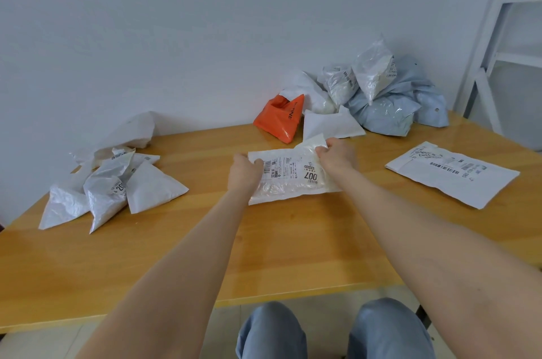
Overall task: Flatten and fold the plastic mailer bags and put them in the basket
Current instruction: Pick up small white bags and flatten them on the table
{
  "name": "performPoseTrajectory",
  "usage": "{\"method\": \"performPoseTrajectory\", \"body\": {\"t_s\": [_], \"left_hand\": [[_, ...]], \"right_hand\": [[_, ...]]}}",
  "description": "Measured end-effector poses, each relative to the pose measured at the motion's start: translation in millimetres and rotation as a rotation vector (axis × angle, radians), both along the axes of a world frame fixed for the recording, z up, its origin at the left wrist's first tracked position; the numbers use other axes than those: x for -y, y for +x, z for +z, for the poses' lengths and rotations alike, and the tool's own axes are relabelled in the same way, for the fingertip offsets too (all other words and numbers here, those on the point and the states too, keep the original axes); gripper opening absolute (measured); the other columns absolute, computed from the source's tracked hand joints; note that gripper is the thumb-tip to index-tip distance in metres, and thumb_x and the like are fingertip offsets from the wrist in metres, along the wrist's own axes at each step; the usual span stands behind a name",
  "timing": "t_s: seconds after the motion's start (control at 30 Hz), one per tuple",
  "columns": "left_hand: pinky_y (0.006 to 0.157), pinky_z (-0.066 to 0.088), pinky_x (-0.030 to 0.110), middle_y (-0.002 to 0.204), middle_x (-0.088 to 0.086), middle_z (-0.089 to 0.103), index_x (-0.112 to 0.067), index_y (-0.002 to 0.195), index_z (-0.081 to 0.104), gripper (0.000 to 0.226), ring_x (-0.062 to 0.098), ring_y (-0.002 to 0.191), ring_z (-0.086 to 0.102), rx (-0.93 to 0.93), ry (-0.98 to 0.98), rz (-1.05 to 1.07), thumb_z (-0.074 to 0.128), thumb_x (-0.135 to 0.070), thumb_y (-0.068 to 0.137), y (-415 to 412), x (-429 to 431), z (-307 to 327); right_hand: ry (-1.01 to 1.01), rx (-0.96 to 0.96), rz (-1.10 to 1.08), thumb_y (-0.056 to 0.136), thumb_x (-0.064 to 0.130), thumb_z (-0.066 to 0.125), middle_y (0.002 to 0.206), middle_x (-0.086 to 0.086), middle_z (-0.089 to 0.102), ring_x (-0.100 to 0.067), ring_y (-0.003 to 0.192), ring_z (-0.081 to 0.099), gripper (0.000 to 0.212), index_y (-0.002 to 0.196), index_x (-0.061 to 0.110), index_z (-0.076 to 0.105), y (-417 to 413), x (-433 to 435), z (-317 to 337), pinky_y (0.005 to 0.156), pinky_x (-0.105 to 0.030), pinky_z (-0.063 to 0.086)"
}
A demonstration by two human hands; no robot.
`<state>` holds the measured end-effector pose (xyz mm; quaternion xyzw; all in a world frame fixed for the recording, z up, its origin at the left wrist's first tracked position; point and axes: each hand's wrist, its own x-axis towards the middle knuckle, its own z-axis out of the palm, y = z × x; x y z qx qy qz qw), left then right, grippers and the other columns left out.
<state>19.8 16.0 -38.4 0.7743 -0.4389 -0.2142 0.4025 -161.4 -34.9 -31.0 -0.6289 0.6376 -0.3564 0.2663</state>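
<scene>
A white plastic mailer bag (289, 181) with a shipping label lies across the middle of the wooden table (264, 256). My left hand (245, 172) grips its left end. My right hand (337, 155) pinches its upper right corner, which is lifted off the table. A flat white mailer (457, 174) lies to the right. Several mailers folded into triangles (117, 188) sit at the left. A heap of crumpled white and pale blue mailers (378, 94) stands at the back by the wall, with an orange one (280, 118) and a folded white one (331, 124) in front. No basket is in view.
A white wall runs behind the table. A white metal frame (498, 36) stands at the far right. The table's front edge is near my knees (322, 332), in blue trousers.
</scene>
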Motion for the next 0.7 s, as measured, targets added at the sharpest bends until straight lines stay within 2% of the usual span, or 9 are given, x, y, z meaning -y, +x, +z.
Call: {"method": "performPoseTrajectory", "body": {"t_s": [0.07,0.13,0.27,0.33,0.43,0.5,0.57,0.7], "left_hand": [[0.085,0.046,0.036,0.132,0.012,0.051,-0.006,0.141,0.030,0.054,0.030,0.107,0.056,0.017,0.064,-0.011,0.045,-0.032,0.096,2,1,-5],[0.089,0.045,0.038,0.139,0.015,0.043,-0.006,0.144,0.028,0.058,0.033,0.114,0.053,0.045,0.141,-0.041,0.043,-0.035,0.096,3,3,-6],[0.084,0.036,0.029,0.148,0.018,0.031,-0.010,0.147,0.028,0.053,0.032,0.119,0.048,0.045,0.181,-0.096,0.042,-0.024,0.097,0,8,-6],[0.090,0.037,0.030,0.151,0.017,0.025,-0.010,0.147,0.030,0.053,0.032,0.123,0.046,0.067,0.170,-0.116,0.043,-0.023,0.098,-3,9,-5],[0.110,0.031,0.040,0.154,0.015,0.017,-0.010,0.147,0.031,0.051,0.032,0.136,0.032,0.275,0.097,-0.136,0.040,-0.026,0.099,-5,7,-4],[0.113,0.026,0.042,0.156,0.010,0.017,-0.013,0.148,0.029,0.050,0.028,0.142,0.022,0.425,0.006,-0.144,0.036,-0.025,0.100,-7,5,-4],[0.116,0.020,0.041,0.159,0.006,0.014,-0.016,0.150,0.023,0.051,0.026,0.146,0.014,0.569,-0.033,-0.203,0.032,-0.024,0.101,-10,6,-5],[0.120,0.007,0.042,0.161,0.001,0.003,-0.020,0.153,0.012,0.052,0.024,0.148,-0.001,0.770,0.102,-0.349,0.023,-0.032,0.103,-18,14,-11]], "right_hand": [[0.052,0.025,0.013,0.099,0.032,0.047,0.123,-0.006,0.059,-0.027,0.111,0.055,0.033,0.124,0.014,0.056,2,2,-1,0.088,-0.036,0.045],[0.092,0.071,0.035,0.100,0.032,0.046,0.145,-0.008,0.044,-0.028,0.131,0.044,0.049,0.144,0.013,0.038,5,2,-1,0.103,-0.038,0.038],[0.081,0.048,0.093,0.098,0.022,0.052,0.152,-0.010,0.035,-0.028,0.138,0.036,0.057,0.150,0.013,0.028,7,3,-2,0.108,-0.037,0.033],[0.058,0.031,0.090,0.099,0.025,0.050,0.152,-0.010,0.033,-0.028,0.139,0.034,0.058,0.150,0.015,0.026,7,4,-3,0.109,-0.038,0.033],[-0.067,-0.145,0.113,0.101,0.032,0.041,0.155,-0.005,0.026,-0.025,0.142,0.027,0.055,0.151,0.017,0.023,8,1,0,0.113,-0.040,0.030],[-0.129,-0.293,0.185,0.103,0.032,0.033,0.158,-0.002,0.020,-0.024,0.146,0.015,0.053,0.152,0.018,0.021,9,0,1,0.117,-0.042,0.023],[-0.102,-0.458,0.292,0.103,0.032,0.026,0.161,0.000,0.011,-0.025,0.149,0.000,0.053,0.153,0.020,0.017,14,0,-2,0.119,-0.044,0.016],[-0.046,-0.690,0.393,0.103,0.037,0.020,0.162,0.001,0.001,-0.027,0.148,-0.011,0.053,0.154,0.024,0.011,23,4,-11,0.120,-0.045,0.002]]}}
